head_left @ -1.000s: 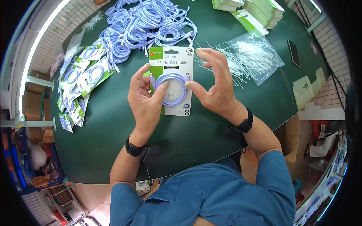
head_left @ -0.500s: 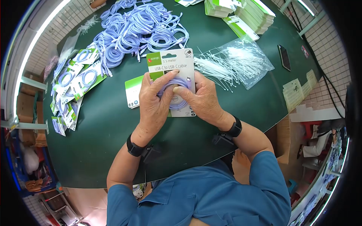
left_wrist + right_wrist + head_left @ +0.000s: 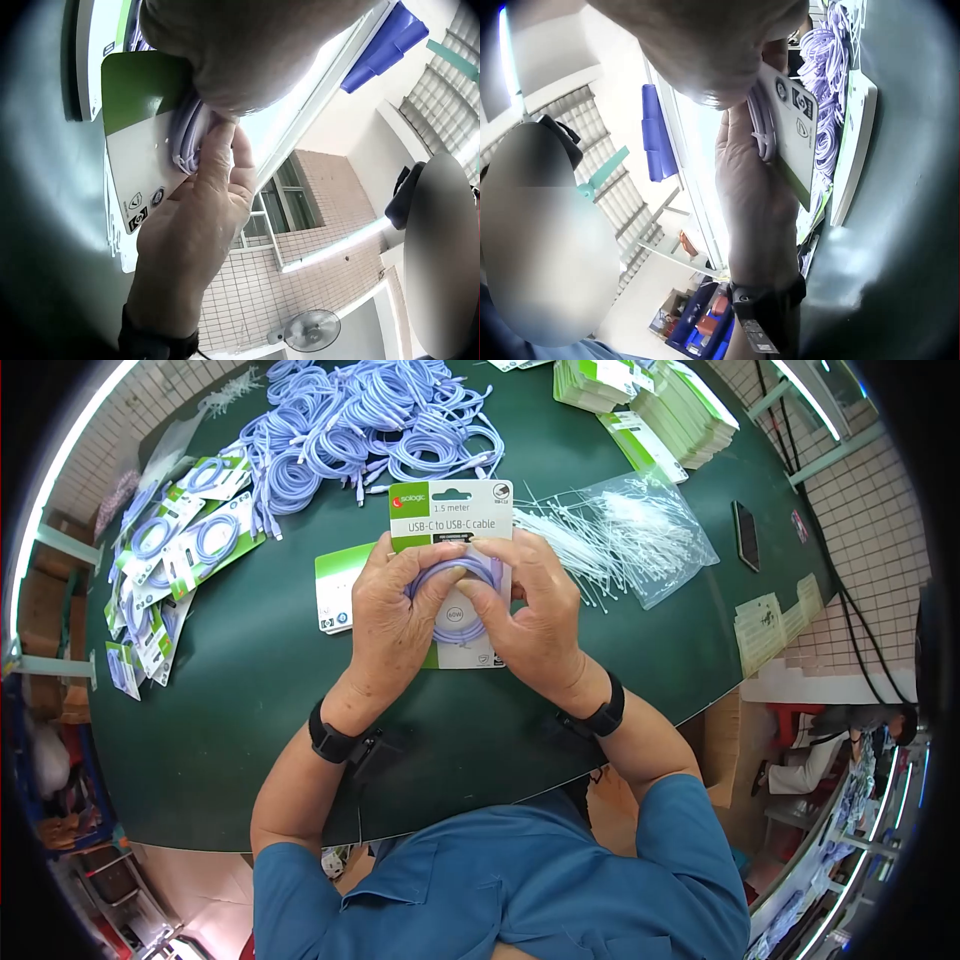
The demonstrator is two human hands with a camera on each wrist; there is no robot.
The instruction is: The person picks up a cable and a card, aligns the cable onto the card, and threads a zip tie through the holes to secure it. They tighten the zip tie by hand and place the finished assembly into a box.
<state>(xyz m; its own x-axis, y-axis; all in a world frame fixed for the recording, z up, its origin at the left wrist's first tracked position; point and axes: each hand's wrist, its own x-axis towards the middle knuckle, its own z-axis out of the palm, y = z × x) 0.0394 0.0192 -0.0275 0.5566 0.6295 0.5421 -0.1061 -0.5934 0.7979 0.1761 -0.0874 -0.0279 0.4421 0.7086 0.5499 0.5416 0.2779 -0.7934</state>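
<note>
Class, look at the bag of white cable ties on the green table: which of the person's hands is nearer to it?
Right. The right hand holds the cable card just beside the bag of cable ties; the left hand grips the card's far side.

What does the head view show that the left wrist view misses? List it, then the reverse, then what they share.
Head only: the pile of loose purple cables, bag of cable ties, stacked cards, and the left hand.
Left wrist only: a wall fan and windows.
Both: the right hand holding the coiled purple cable against its USB-C cable card.

Head looks down; wrists close, facing upward.
</note>
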